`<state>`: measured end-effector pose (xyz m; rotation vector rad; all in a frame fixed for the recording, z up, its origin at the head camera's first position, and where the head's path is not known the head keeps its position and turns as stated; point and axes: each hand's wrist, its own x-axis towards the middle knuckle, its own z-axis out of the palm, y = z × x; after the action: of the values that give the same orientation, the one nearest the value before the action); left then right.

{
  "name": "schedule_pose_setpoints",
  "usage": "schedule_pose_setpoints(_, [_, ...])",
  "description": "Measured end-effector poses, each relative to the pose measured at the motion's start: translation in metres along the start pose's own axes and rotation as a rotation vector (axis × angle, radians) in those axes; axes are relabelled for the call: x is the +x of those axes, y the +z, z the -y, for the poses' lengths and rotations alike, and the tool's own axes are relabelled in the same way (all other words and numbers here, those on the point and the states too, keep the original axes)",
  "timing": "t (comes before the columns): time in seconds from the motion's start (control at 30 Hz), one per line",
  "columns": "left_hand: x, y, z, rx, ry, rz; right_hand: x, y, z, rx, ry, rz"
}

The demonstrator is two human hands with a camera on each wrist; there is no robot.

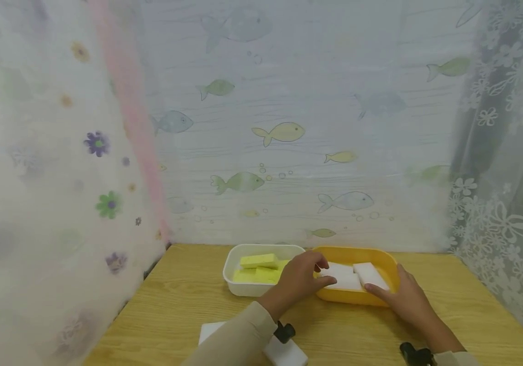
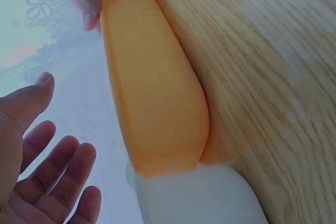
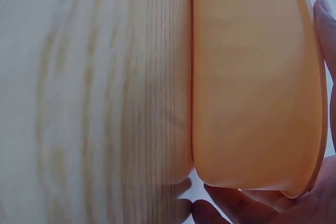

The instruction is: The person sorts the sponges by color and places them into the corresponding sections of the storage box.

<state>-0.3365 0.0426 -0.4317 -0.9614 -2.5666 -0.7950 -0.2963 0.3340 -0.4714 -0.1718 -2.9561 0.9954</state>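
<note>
An orange plastic tub (image 1: 348, 297) stands on the table with white sponge-like blocks (image 1: 341, 276) inside. At its right end my right hand (image 1: 409, 299) grips the wall, thumb over the front rim and fingers around the end; the right wrist view shows this hand (image 3: 294, 200) at the tub's corner. Over the tub's left end hovers my left hand (image 1: 301, 277), with thumb and fingers apart. Nothing lies between the fingers of that left hand (image 2: 52, 177) in the left wrist view. A white tub (image 1: 248, 290) with yellow blocks (image 1: 259, 261) sits to the left, partly behind my left hand.
White blocks (image 1: 289, 353) lie on the wooden table (image 1: 165, 305) near the front, partly covered by my left sleeve (image 1: 238, 335). A fish-patterned curtain (image 1: 289, 91) hangs behind the table, and a flowered one (image 1: 51, 203) hangs along the left.
</note>
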Motion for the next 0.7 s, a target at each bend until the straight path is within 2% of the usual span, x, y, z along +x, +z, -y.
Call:
schedule_pose_setpoints(0.27, [-0.022,-0.022,0.01,-0.13,0.002,0.045,-0.003,-0.002,0.003,0.0,0.004,0.012])
schedule_pose_setpoints(0.47, [-0.039,-0.037,0.02,-0.143,0.064,0.057,-0.003,-0.002,0.002,-0.006,0.0,0.027])
schedule_pose_setpoints(0.7, [-0.062,-0.055,0.038,-0.136,0.096,0.086,0.0,-0.003,-0.001,-0.015,-0.015,0.029])
